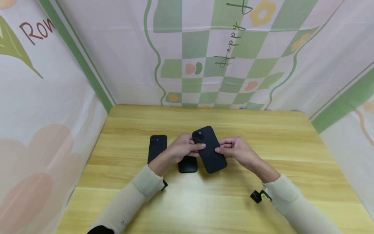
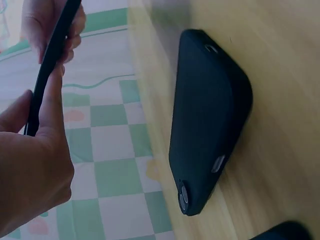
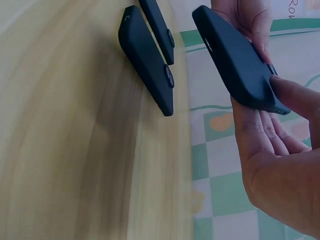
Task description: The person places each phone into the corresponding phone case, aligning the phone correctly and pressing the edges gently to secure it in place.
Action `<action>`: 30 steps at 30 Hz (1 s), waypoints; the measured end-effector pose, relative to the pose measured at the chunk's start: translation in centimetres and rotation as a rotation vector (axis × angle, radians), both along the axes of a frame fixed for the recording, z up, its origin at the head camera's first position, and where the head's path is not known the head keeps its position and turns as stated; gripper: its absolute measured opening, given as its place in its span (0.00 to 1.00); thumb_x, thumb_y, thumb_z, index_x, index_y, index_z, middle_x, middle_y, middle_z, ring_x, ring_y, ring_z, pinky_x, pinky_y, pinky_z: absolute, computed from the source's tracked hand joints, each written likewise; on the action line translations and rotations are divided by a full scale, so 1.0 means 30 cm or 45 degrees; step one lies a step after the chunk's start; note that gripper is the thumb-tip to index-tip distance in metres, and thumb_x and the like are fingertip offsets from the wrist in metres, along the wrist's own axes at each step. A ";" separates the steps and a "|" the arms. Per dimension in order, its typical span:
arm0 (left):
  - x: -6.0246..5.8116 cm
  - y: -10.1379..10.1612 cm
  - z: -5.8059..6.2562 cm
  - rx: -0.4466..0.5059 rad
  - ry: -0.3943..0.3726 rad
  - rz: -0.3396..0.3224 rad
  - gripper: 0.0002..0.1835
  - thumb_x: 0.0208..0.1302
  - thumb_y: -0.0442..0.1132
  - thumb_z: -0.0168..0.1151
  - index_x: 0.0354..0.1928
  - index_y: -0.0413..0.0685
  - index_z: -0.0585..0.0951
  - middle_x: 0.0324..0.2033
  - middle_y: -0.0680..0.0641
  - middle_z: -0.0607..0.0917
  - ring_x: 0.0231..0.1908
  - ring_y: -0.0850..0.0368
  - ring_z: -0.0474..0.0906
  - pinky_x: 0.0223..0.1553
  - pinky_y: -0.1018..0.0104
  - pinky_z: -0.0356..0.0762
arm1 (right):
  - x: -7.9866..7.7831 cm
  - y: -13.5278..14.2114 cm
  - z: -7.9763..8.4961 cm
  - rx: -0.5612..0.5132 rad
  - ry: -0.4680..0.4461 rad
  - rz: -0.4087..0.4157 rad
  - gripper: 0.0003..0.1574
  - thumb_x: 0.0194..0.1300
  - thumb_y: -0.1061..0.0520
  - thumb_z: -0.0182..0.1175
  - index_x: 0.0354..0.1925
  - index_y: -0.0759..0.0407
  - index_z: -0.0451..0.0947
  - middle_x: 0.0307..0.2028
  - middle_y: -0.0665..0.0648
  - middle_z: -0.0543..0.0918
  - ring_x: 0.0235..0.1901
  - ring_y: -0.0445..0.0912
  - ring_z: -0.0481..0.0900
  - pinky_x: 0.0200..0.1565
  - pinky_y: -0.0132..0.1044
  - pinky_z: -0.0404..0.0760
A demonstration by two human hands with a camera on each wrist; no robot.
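Note:
A black phone (image 1: 211,157), its back with the camera lenses facing up, is held above the table between both hands. My left hand (image 1: 180,148) pinches its left edge, thumb on the back and fingers beneath. On the opposite edge my right hand (image 1: 241,152) pinches it in the same way. Below the left hand, a second black phone (image 1: 188,166) lies on the table, partly hidden by that hand. Further left lies a third black phone (image 1: 157,147), camera side up, its lower part covered by the left forearm. In the right wrist view the held phone (image 3: 235,62) appears tilted.
The wooden table (image 1: 222,208) meets a patterned cloth backdrop (image 1: 216,65) at its back edge. More cloth hangs at both sides. A small black device (image 1: 257,196) sits at the right wrist.

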State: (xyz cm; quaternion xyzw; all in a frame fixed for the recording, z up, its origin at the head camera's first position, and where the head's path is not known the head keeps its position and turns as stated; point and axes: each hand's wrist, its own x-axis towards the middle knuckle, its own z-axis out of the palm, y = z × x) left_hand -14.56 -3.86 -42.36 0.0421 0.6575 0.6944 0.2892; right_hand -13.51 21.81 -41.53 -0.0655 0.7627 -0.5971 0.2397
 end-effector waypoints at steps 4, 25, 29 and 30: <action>-0.019 0.000 -0.006 -0.043 0.001 -0.088 0.13 0.74 0.32 0.67 0.55 0.31 0.83 0.39 0.42 0.91 0.41 0.51 0.91 0.53 0.49 0.87 | 0.005 0.002 -0.016 0.001 -0.016 0.030 0.21 0.71 0.62 0.70 0.55 0.76 0.79 0.39 0.59 0.92 0.41 0.46 0.91 0.46 0.42 0.91; -0.097 0.098 -0.049 -0.180 -0.054 -0.117 0.13 0.74 0.34 0.67 0.55 0.36 0.85 0.41 0.41 0.92 0.41 0.48 0.92 0.52 0.50 0.88 | 0.015 0.053 -0.100 -0.026 -0.062 -0.104 0.11 0.72 0.65 0.68 0.46 0.72 0.78 0.33 0.52 0.91 0.37 0.40 0.89 0.43 0.35 0.90; -0.114 0.120 -0.062 -0.231 -0.036 -0.132 0.11 0.74 0.34 0.68 0.52 0.36 0.86 0.38 0.42 0.92 0.38 0.50 0.91 0.51 0.50 0.88 | 0.011 0.068 -0.128 -0.053 -0.069 -0.132 0.11 0.71 0.66 0.69 0.45 0.73 0.78 0.32 0.51 0.91 0.36 0.40 0.89 0.40 0.35 0.90; -0.117 0.124 -0.065 -0.239 -0.035 -0.139 0.10 0.73 0.34 0.68 0.52 0.36 0.86 0.38 0.42 0.91 0.37 0.50 0.91 0.51 0.50 0.88 | 0.010 0.069 -0.136 -0.067 -0.071 -0.135 0.11 0.70 0.66 0.69 0.45 0.73 0.78 0.32 0.51 0.91 0.36 0.40 0.89 0.40 0.35 0.90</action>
